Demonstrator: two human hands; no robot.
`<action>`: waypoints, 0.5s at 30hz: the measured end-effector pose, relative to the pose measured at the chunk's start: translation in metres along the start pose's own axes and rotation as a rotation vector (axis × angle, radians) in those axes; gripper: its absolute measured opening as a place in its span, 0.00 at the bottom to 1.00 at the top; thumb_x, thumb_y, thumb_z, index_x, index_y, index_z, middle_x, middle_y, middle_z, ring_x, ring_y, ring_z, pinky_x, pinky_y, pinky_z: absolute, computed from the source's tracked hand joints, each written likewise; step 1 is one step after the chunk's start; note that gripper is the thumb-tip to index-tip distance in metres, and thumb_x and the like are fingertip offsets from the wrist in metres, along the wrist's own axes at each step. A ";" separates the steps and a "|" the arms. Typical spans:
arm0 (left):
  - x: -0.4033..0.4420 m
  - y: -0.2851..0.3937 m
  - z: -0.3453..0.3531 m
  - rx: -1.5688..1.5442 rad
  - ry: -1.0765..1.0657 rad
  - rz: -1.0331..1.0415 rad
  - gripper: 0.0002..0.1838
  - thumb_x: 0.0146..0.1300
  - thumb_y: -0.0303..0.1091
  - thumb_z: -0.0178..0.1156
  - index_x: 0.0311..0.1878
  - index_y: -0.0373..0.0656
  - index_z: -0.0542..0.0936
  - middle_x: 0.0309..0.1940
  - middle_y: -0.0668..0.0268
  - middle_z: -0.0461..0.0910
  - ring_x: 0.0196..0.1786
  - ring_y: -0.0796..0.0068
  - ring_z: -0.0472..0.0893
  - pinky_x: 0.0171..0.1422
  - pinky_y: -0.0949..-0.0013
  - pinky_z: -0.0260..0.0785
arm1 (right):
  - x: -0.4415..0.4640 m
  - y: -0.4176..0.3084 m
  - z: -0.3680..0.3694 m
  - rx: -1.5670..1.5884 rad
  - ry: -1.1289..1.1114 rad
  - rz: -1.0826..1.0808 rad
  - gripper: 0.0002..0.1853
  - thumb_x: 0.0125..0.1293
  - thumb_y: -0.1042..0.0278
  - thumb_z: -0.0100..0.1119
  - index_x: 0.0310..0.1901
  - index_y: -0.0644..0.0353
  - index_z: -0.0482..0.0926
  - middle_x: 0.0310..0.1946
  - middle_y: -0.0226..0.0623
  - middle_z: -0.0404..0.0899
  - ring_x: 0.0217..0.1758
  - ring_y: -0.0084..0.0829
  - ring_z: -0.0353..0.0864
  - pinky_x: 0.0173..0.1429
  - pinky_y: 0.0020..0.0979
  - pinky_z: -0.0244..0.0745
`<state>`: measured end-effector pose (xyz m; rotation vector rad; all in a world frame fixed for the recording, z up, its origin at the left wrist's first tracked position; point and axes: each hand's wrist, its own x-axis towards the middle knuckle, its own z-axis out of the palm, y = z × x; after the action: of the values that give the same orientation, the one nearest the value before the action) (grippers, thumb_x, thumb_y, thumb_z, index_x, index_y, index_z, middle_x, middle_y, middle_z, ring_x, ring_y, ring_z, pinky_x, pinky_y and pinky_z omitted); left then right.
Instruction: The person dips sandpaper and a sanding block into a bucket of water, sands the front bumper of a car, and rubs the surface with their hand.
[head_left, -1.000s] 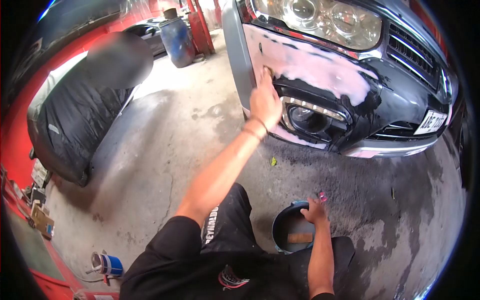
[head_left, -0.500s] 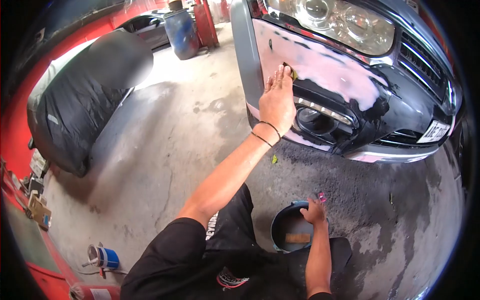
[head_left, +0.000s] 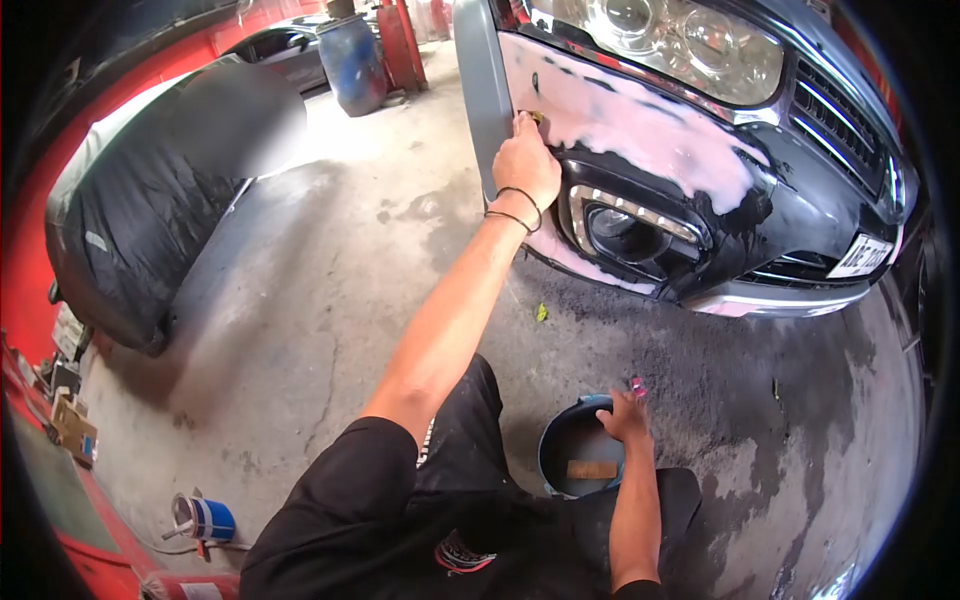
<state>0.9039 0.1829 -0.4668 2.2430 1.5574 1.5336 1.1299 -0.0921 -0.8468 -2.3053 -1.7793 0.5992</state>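
Note:
My left hand [head_left: 527, 168] is stretched out to the left end of the car bumper [head_left: 640, 135], its fingers bent round a small yellowish piece [head_left: 537, 117] that looks like sandpaper. That piece touches the bumper, beside the edge of a pink filler patch [head_left: 690, 170]. Down by my knees, my right hand [head_left: 627, 418] grips the rim of a dark bucket [head_left: 545, 440], thumb on the inner side. Inside the bucket are cloudy liquid and a tan block [head_left: 592, 469]. A small pink object [head_left: 637, 386] shows by the right fingertips; whether they hold it I cannot tell.
Above the bumper is the headlight [head_left: 690, 45]; the fog lamp [head_left: 625, 232] lies below the filler. A covered car [head_left: 130, 220] stands at the left, a blue drum [head_left: 352, 65] at the back. Nearer me are a blue can [head_left: 212, 520] and a leaf [head_left: 541, 312] on the floor.
My left hand has slid left along the bumper, its fingers going from flat to curled. The right hand stays at the bucket. The view has shifted slightly.

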 end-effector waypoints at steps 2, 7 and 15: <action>-0.007 0.008 0.007 0.030 0.116 0.159 0.28 0.70 0.24 0.55 0.73 0.31 0.77 0.61 0.35 0.85 0.62 0.35 0.86 0.66 0.41 0.81 | 0.004 -0.006 -0.004 0.009 0.027 -0.023 0.38 0.67 0.48 0.74 0.77 0.48 0.77 0.75 0.57 0.75 0.80 0.66 0.68 0.81 0.69 0.67; -0.042 -0.002 0.001 0.044 0.155 0.527 0.36 0.69 0.22 0.55 0.82 0.35 0.68 0.71 0.35 0.79 0.77 0.41 0.79 0.88 0.47 0.65 | 0.013 0.005 0.004 0.036 -0.004 -0.056 0.39 0.67 0.48 0.74 0.79 0.48 0.76 0.75 0.57 0.75 0.80 0.67 0.69 0.81 0.68 0.66; -0.061 0.021 0.015 -0.092 0.133 0.431 0.37 0.70 0.18 0.53 0.84 0.41 0.69 0.83 0.43 0.69 0.84 0.44 0.71 0.92 0.47 0.56 | 0.012 -0.007 0.001 0.018 0.018 -0.018 0.40 0.67 0.46 0.73 0.79 0.47 0.75 0.77 0.54 0.72 0.82 0.66 0.65 0.80 0.72 0.65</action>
<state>0.9281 0.1355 -0.5072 2.5893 1.0389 1.8393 1.1256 -0.0787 -0.8480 -2.2735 -1.7774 0.5878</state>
